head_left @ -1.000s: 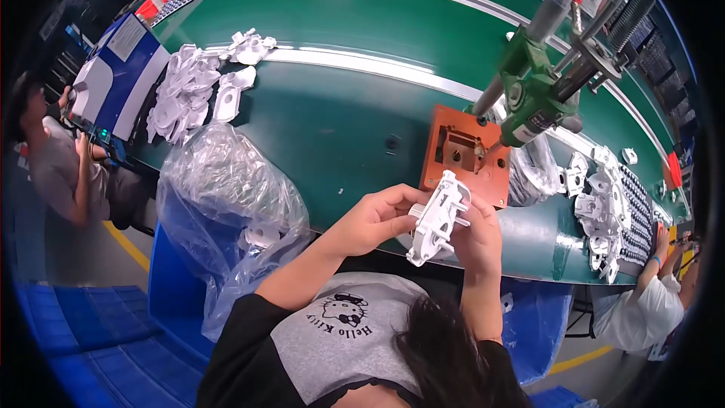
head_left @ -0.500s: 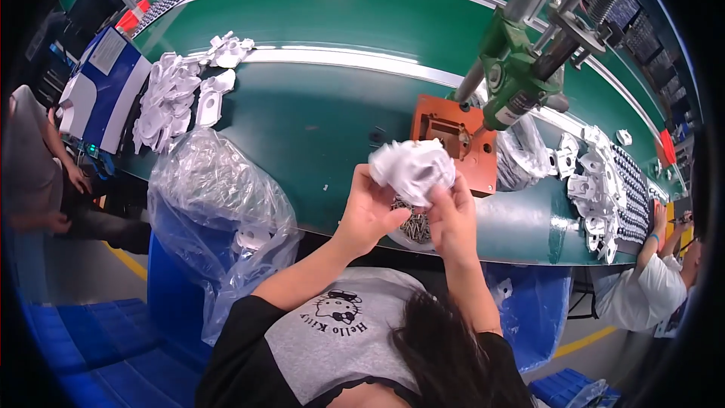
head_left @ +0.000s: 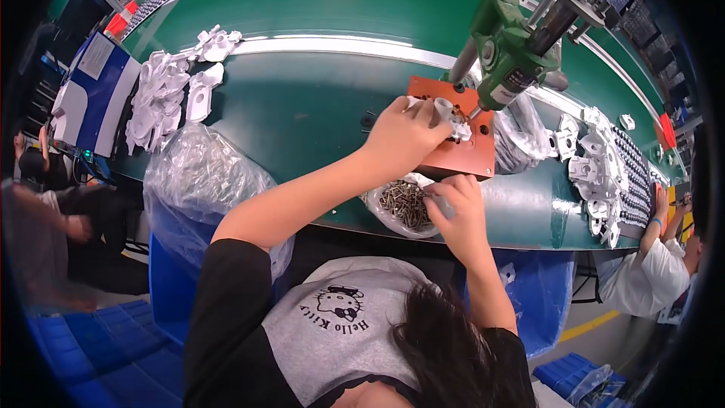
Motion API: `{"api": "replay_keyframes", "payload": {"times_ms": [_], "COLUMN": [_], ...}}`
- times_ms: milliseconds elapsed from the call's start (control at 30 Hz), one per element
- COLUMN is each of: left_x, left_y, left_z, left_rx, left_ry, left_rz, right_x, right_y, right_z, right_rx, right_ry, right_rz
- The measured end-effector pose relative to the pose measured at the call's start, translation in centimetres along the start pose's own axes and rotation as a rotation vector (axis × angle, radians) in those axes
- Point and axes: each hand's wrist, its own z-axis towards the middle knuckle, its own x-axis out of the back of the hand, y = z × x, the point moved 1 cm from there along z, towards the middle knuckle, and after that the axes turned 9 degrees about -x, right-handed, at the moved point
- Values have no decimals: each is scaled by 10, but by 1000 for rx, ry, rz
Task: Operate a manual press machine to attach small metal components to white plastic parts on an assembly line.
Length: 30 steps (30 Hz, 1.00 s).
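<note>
My left hand [head_left: 408,136] reaches over the orange fixture block [head_left: 476,155], its fingers closed on a white plastic part [head_left: 456,122] seated there. The palm side of that hand and some of the part are hidden. Above the block's right side, the tip of the green press [head_left: 504,68] points down close to the part. Nearer to me, my right hand [head_left: 461,215] is at the right edge of an open clear bag of small metal pins or screws [head_left: 402,204]. Its thumb and forefinger are bent together at the metal pieces; whatever sits between them is too small to make out.
Loose white parts [head_left: 158,102] are piled at the left beside a blue-and-white machine [head_left: 98,91]. More white parts [head_left: 596,174] lie at the right by a dark studded tray [head_left: 634,181]. A large plastic bag [head_left: 200,174] hangs over the table's left edge. People work at both sides.
The white part has gone from between both hands down onto the orange block, with my left hand on it. My right hand has let go of it and dropped to the bag of metal pieces.
</note>
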Motion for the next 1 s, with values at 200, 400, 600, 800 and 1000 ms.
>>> {"api": "replay_keyframes", "payload": {"times_ms": [200,400,600,800,1000], "left_x": [-19,-18,-35,-37,-43], "left_y": [5,11,-3,-1,6], "left_z": [1,8,-1,-9,-6], "left_rx": [-49,3,-57,-52,-24], "left_ry": [91,51,23,-98,-14], "left_rz": [104,12,-90,-68,-59], "right_x": [-11,-14,-1,41,57], "right_y": [2,4,6,52,163], "right_z": [-4,0,5,32,129], "right_rx": [55,80,39,-137,-219], "right_ry": [-44,-67,-112,266,366], "right_rz": [-224,-244,-97,23,-368]}}
